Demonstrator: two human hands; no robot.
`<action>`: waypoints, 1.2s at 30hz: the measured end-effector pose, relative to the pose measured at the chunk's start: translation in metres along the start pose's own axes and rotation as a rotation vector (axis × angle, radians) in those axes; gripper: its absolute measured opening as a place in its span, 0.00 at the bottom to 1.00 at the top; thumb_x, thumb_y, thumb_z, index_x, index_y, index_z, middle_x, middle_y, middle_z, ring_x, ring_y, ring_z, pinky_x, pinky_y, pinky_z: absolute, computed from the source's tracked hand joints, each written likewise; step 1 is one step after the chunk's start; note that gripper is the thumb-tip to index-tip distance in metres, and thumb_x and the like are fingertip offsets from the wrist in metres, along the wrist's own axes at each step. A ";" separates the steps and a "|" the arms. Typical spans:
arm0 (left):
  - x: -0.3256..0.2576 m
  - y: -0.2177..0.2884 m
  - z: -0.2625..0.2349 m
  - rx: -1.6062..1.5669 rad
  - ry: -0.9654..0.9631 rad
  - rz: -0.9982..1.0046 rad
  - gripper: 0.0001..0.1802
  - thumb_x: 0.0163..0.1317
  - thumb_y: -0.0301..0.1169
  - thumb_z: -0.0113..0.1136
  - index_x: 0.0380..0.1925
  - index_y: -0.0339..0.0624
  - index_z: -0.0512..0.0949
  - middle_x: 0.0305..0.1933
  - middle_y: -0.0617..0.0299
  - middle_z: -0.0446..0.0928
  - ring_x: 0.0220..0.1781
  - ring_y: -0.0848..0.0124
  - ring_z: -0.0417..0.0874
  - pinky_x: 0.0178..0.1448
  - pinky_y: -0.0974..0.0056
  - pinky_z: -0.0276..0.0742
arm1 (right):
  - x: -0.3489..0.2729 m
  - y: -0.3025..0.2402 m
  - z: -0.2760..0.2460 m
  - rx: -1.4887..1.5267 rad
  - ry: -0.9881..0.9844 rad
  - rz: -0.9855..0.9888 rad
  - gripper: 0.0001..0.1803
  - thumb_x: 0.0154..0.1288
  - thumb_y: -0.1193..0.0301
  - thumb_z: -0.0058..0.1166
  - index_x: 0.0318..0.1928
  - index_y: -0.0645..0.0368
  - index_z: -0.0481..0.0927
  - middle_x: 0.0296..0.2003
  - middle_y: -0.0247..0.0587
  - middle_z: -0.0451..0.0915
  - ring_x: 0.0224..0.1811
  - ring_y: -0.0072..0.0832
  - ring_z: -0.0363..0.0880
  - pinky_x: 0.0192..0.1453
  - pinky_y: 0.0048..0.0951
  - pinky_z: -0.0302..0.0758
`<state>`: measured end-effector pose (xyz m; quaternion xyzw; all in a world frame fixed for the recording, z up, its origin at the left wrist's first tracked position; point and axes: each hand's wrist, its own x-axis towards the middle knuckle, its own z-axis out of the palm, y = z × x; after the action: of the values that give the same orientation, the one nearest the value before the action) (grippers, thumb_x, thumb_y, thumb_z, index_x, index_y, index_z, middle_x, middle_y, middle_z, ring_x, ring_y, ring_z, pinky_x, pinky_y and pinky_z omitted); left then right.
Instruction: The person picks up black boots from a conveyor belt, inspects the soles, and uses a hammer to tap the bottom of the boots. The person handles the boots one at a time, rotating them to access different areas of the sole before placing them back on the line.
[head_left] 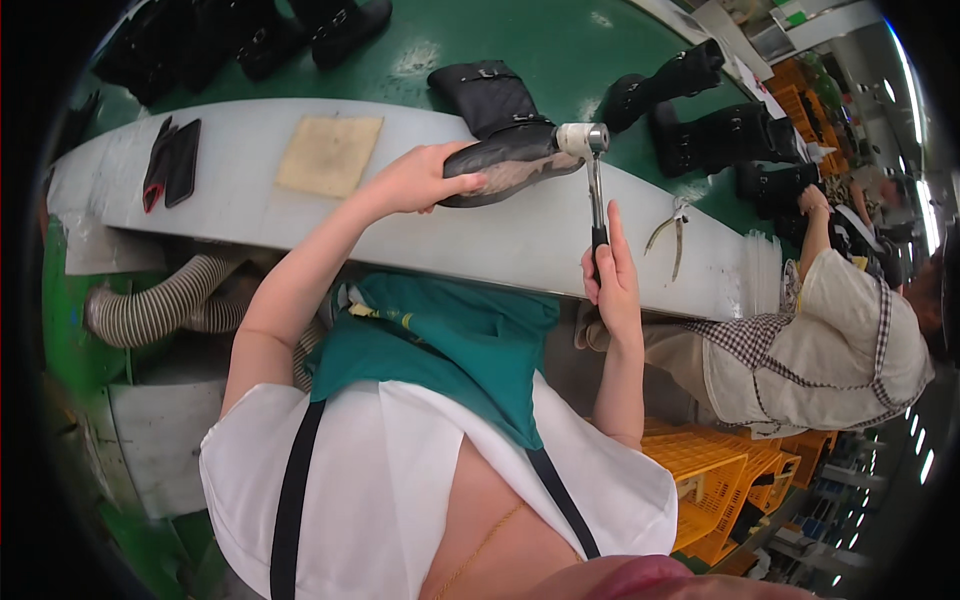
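Note:
My left hand grips a black boot by its toe end, with the thumb over the side. The boot lies tilted at the far edge of the white worktop, its quilted, buckled shaft pointing away from me over the green surface. In my right hand is a hammer with a metal shaft and a black grip, its index finger stretched along the handle. The hammer's head, wrapped in white at one end, is at the boot's heel end; whether they touch I cannot tell.
Pliers lie right of my right hand. Left are a tan square sheet and a flat black item. More black boots stand on the green surface. A co-worker is at the right, near orange crates.

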<state>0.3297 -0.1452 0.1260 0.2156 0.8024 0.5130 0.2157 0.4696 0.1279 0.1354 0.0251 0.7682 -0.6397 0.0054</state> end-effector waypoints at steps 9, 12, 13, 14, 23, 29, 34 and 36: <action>0.005 -0.012 0.007 0.214 -0.001 -0.021 0.29 0.56 0.55 0.59 0.33 0.35 0.78 0.21 0.54 0.77 0.23 0.62 0.79 0.31 0.59 0.74 | 0.008 -0.009 0.011 -0.227 -0.109 0.019 0.28 0.73 0.71 0.35 0.72 0.55 0.55 0.21 0.26 0.59 0.23 0.13 0.56 0.28 0.15 0.58; 0.005 -0.015 0.011 0.290 0.020 0.037 0.29 0.56 0.55 0.59 0.29 0.33 0.77 0.21 0.49 0.78 0.26 0.57 0.81 0.34 0.57 0.75 | -0.002 -0.034 0.011 -0.121 -0.013 -0.043 0.29 0.73 0.71 0.34 0.72 0.58 0.53 0.21 0.26 0.61 0.21 0.12 0.55 0.26 0.13 0.57; 0.005 -0.016 0.013 0.316 0.025 0.056 0.29 0.56 0.54 0.59 0.28 0.33 0.77 0.22 0.48 0.78 0.28 0.55 0.81 0.35 0.56 0.76 | -0.007 -0.039 0.010 -0.077 0.032 -0.074 0.29 0.74 0.70 0.34 0.73 0.58 0.52 0.21 0.25 0.62 0.21 0.11 0.55 0.25 0.12 0.56; 0.005 -0.019 0.018 0.384 0.046 0.090 0.29 0.56 0.54 0.59 0.27 0.33 0.77 0.21 0.48 0.78 0.28 0.54 0.82 0.35 0.56 0.76 | -0.010 -0.038 0.009 -0.030 0.103 -0.202 0.29 0.74 0.70 0.34 0.73 0.60 0.49 0.22 0.25 0.63 0.19 0.10 0.54 0.24 0.09 0.54; 0.002 -0.026 0.048 0.873 0.052 0.163 0.30 0.56 0.59 0.56 0.25 0.37 0.77 0.17 0.52 0.76 0.23 0.54 0.81 0.30 0.55 0.77 | -0.026 0.030 0.005 -0.331 -0.107 0.029 0.27 0.76 0.69 0.34 0.73 0.51 0.53 0.23 0.26 0.61 0.20 0.12 0.55 0.23 0.14 0.57; 0.003 -0.029 0.045 0.898 0.102 0.225 0.31 0.55 0.60 0.55 0.20 0.39 0.77 0.15 0.55 0.76 0.21 0.58 0.81 0.27 0.57 0.76 | -0.050 0.024 0.013 -0.091 0.135 0.047 0.28 0.74 0.71 0.32 0.72 0.61 0.51 0.22 0.28 0.63 0.20 0.13 0.57 0.24 0.14 0.58; 0.003 -0.027 0.047 0.875 0.109 0.277 0.30 0.54 0.59 0.57 0.20 0.39 0.77 0.15 0.55 0.76 0.20 0.57 0.80 0.26 0.57 0.76 | -0.070 0.064 0.030 -0.281 0.206 -0.216 0.30 0.76 0.64 0.34 0.74 0.57 0.47 0.20 0.28 0.63 0.19 0.16 0.59 0.22 0.18 0.60; 0.001 -0.027 0.044 0.862 0.095 0.317 0.29 0.54 0.58 0.57 0.19 0.39 0.77 0.15 0.54 0.76 0.20 0.56 0.80 0.27 0.57 0.76 | -0.066 0.078 0.043 -0.334 0.071 -0.011 0.30 0.76 0.63 0.34 0.73 0.59 0.50 0.19 0.27 0.61 0.20 0.16 0.58 0.23 0.18 0.59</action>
<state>0.3506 -0.1222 0.0845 0.3821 0.9086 0.1684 -0.0118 0.5381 0.0978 0.0533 0.0423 0.8637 -0.5017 -0.0211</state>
